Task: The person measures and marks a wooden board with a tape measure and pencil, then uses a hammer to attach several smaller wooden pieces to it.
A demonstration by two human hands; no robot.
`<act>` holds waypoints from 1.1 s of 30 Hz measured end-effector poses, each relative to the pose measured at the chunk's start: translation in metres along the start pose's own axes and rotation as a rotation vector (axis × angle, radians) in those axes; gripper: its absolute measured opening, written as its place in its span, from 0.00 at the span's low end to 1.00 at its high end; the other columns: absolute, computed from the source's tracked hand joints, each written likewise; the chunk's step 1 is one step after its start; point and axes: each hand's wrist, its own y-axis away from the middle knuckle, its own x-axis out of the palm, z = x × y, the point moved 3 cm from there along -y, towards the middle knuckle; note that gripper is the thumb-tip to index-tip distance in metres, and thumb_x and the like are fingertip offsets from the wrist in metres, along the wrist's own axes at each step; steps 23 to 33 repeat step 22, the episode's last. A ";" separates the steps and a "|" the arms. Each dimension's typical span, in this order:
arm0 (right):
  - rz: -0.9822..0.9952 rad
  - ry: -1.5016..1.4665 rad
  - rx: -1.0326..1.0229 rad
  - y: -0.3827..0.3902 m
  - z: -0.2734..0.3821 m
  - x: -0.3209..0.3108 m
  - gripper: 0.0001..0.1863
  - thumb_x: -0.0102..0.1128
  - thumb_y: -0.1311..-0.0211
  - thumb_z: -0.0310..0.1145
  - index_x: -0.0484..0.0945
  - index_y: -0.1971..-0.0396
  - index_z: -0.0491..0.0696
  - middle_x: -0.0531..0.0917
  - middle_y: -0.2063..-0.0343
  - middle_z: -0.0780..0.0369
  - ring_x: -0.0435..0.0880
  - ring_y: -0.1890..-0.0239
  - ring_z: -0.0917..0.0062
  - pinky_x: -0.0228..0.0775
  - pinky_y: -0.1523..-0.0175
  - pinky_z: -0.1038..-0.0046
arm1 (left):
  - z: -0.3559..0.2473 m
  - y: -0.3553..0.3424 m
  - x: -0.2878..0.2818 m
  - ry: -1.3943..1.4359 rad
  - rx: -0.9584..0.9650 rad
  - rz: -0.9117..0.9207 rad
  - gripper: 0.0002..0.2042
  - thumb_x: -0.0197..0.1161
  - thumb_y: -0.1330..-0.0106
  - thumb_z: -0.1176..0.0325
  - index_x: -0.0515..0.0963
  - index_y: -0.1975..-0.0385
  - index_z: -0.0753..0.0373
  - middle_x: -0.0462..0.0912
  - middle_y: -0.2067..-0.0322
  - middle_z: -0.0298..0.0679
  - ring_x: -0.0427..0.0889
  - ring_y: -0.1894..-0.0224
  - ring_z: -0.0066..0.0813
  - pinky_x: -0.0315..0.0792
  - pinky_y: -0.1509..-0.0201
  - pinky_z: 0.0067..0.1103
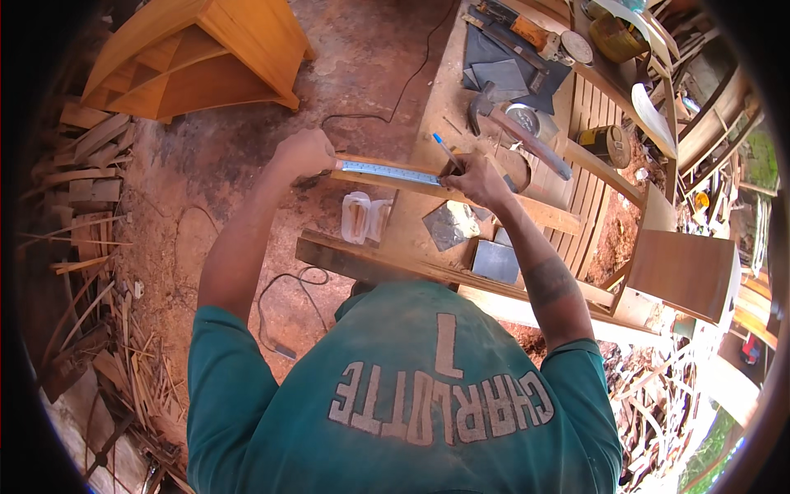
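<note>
A pale measuring tape (391, 171) is stretched straight along a narrow wooden strip (527, 210). My left hand (306, 155) is closed round the tape's left end and the end of the strip, out past the workbench's left edge. At the tape's other end, my right hand (477, 179) pinches a pen (447, 148) whose blue end points up and away; its fingers also press at the tape and strip. Just beyond this hand lies a hammer (527, 140) with a dark curved head. Closer to me are a dark worn sheet (450, 226) and a grey block (495, 262).
The workbench (411, 216) also carries a round tin (523, 119), dark sandpaper sheets (500, 80) and an orange-handled tool (531, 31). An orange-brown wooden cabinet (239, 74) stands far left. Clear plastic containers (356, 216) sit beside the bench. Cables (300, 280) cross the floor; wood scraps (90, 321) line the left.
</note>
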 end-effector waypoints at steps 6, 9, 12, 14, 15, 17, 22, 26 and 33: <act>-0.183 -0.210 0.032 0.008 -0.003 -0.006 0.17 0.54 0.35 0.39 0.86 0.66 0.42 0.85 0.72 0.58 0.84 0.69 0.72 0.74 0.60 0.69 | -0.003 0.004 -0.002 0.000 -0.032 0.006 0.14 0.73 0.43 0.54 0.89 0.61 0.54 0.89 0.62 0.45 0.87 0.57 0.44 0.79 0.49 0.35; -0.407 -0.346 -0.149 0.007 -0.007 -0.018 0.26 0.48 0.22 0.49 0.85 0.61 0.39 0.80 0.79 0.65 0.74 0.80 0.83 0.66 0.74 0.77 | -0.002 0.005 -0.002 0.000 0.018 -0.014 0.14 0.72 0.43 0.54 0.89 0.62 0.53 0.89 0.62 0.44 0.87 0.56 0.44 0.79 0.49 0.35; -0.251 -0.477 -0.036 0.009 0.027 0.003 0.30 0.48 0.22 0.53 0.84 0.63 0.39 0.79 0.79 0.65 0.73 0.81 0.84 0.64 0.75 0.78 | 0.000 0.008 -0.001 0.018 -0.014 -0.018 0.14 0.72 0.43 0.53 0.90 0.62 0.52 0.89 0.61 0.43 0.87 0.55 0.43 0.78 0.48 0.35; -0.230 -0.601 -0.213 0.008 0.040 0.025 0.22 0.57 0.24 0.47 0.83 0.62 0.39 0.79 0.79 0.65 0.75 0.80 0.85 0.68 0.73 0.80 | -0.003 0.010 -0.002 0.015 -0.018 -0.042 0.14 0.72 0.43 0.53 0.90 0.62 0.51 0.89 0.60 0.43 0.87 0.55 0.44 0.79 0.48 0.35; -0.220 -0.614 -0.235 0.008 0.049 0.036 0.18 0.59 0.26 0.43 0.82 0.60 0.40 0.80 0.78 0.65 0.76 0.79 0.85 0.69 0.73 0.80 | -0.003 0.010 -0.003 0.020 -0.025 -0.041 0.14 0.72 0.43 0.53 0.90 0.62 0.51 0.89 0.60 0.43 0.87 0.55 0.44 0.79 0.48 0.35; -0.193 -0.630 -0.256 0.002 0.056 0.051 0.14 0.62 0.28 0.38 0.81 0.57 0.40 0.81 0.77 0.65 0.77 0.78 0.85 0.70 0.73 0.80 | -0.001 0.010 -0.002 0.045 0.007 -0.063 0.14 0.72 0.44 0.54 0.89 0.60 0.52 0.89 0.65 0.44 0.87 0.59 0.45 0.79 0.51 0.37; -0.198 -0.285 -0.262 -0.020 0.056 0.085 0.16 0.67 0.32 0.37 0.80 0.50 0.45 0.85 0.70 0.60 0.83 0.71 0.83 0.79 0.66 0.78 | -0.004 0.017 -0.006 0.035 -0.013 -0.065 0.14 0.72 0.43 0.54 0.90 0.61 0.53 0.89 0.64 0.46 0.87 0.57 0.46 0.79 0.49 0.37; -0.198 -0.285 -0.262 -0.020 0.056 0.085 0.16 0.67 0.32 0.37 0.80 0.50 0.45 0.85 0.70 0.60 0.83 0.71 0.83 0.79 0.66 0.78 | -0.004 0.017 -0.006 0.035 -0.013 -0.065 0.14 0.72 0.43 0.54 0.90 0.61 0.53 0.89 0.64 0.46 0.87 0.57 0.46 0.79 0.49 0.37; -0.198 -0.285 -0.262 -0.020 0.056 0.085 0.16 0.67 0.32 0.37 0.80 0.50 0.45 0.85 0.70 0.60 0.83 0.71 0.83 0.79 0.66 0.78 | -0.004 0.017 -0.006 0.035 -0.013 -0.065 0.14 0.72 0.43 0.54 0.90 0.61 0.53 0.89 0.64 0.46 0.87 0.57 0.46 0.79 0.49 0.37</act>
